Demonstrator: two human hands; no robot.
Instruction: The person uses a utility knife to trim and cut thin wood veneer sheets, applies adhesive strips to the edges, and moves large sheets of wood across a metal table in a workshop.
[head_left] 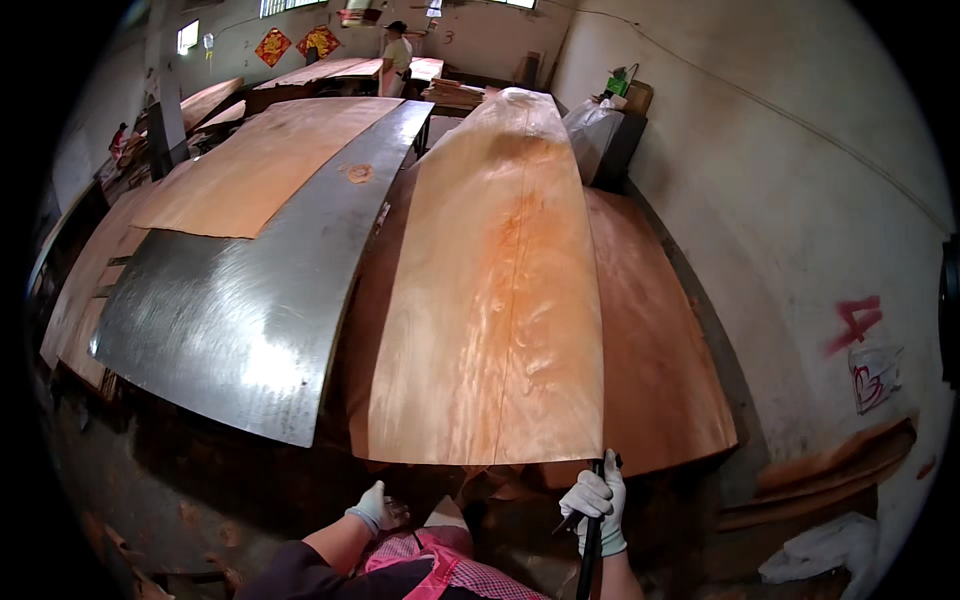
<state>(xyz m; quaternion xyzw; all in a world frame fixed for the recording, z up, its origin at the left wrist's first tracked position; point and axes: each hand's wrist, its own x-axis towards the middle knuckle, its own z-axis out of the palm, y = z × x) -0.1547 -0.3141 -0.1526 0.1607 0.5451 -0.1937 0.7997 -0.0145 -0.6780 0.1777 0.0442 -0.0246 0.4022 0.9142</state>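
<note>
My right hand [597, 502], in a white glove, is wrapped around a dark rod [588, 566]. The rod's upper end reaches the near right corner of a long, pale wood veneer sheet [455, 300]. An orange-brown streak and a fine lengthwise line run down this sheet, and its surface is wavy. Below its near edge, my left hand [382, 507], also gloved, hangs in front of my body. Its thumb stands away from loosely curled fingers, with nothing visible in them. Under the pale sheet lies a redder wood sheet [650, 340], showing at both sides.
Left of the sheets stands a shiny metal-topped table [230, 320], partly covered by another veneer sheet [270, 165]. A wall [790, 200] closes off the right. Curved wood scraps [830, 475] and white plastic [825, 548] lie at its foot. A person [396, 60] stands far back.
</note>
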